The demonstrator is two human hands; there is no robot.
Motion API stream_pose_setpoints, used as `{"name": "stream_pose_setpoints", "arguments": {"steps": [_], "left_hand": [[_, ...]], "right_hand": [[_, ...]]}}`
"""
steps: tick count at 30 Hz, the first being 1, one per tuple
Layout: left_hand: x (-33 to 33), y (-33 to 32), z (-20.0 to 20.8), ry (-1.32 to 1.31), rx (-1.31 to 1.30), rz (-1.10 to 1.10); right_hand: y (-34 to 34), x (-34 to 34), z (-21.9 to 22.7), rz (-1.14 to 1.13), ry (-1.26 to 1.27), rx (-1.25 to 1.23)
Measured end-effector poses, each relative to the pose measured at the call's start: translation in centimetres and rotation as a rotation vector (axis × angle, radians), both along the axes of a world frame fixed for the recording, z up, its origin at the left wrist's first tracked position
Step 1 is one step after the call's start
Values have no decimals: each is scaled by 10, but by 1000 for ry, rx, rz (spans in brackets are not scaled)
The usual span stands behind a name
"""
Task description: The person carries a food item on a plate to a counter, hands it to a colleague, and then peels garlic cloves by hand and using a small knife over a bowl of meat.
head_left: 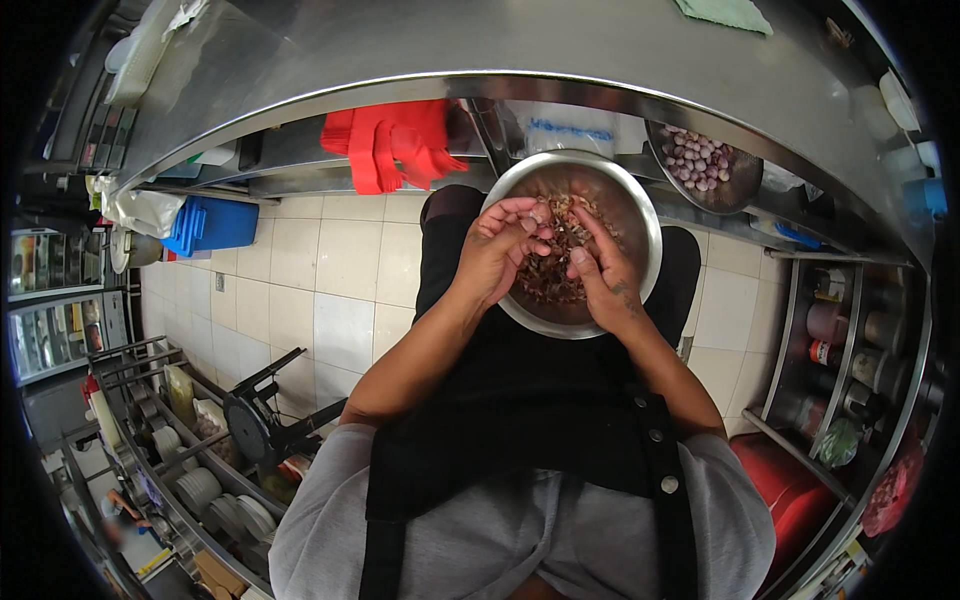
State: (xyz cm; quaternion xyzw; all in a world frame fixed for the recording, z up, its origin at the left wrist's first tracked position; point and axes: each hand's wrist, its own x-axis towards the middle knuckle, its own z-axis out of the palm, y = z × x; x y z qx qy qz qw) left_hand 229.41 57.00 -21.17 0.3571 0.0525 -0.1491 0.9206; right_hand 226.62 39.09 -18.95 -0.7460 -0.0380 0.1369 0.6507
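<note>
A wide steel bowl (pixel 648 215) rests on my lap between my knees, with reddish-brown shallot skins (pixel 548 277) inside. Above its left side my left hand (pixel 497 250) is closed, fingers curled and thumb pressed in, around a small pinkish shallot (pixel 541 213) mostly hidden by the fingertips. On the other side of the bowl my right hand (pixel 607 280) reaches in over the skins. Its fingers are stretched and its thumb stands apart, with nothing visible between them. Pale purple peeled shallots (pixel 697 160) fill part of a second metal bowl (pixel 735 192) on the shelf ahead, to the right.
A steel worktable (pixel 430 45) spans the front, with red bags (pixel 390 140) hanging from the shelf below. A blue crate (pixel 222 223) stands at left. Racks with plates (pixel 200 488) and a black stand (pixel 262 415) are lower left; a jar shelf (pixel 845 340) is right.
</note>
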Motion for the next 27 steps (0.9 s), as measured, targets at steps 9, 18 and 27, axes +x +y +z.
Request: {"name": "stream_pose_setpoints", "arguments": {"steps": [9, 18, 27], "left_hand": [[-9, -9, 8, -5, -10, 28], [-12, -9, 4, 36, 44, 27], [-12, -8, 1, 60, 45, 38]], "right_hand": [[9, 5, -3, 79, -165, -105], [6, 6, 5, 118, -203, -93], [10, 7, 7, 85, -285, -224]]}}
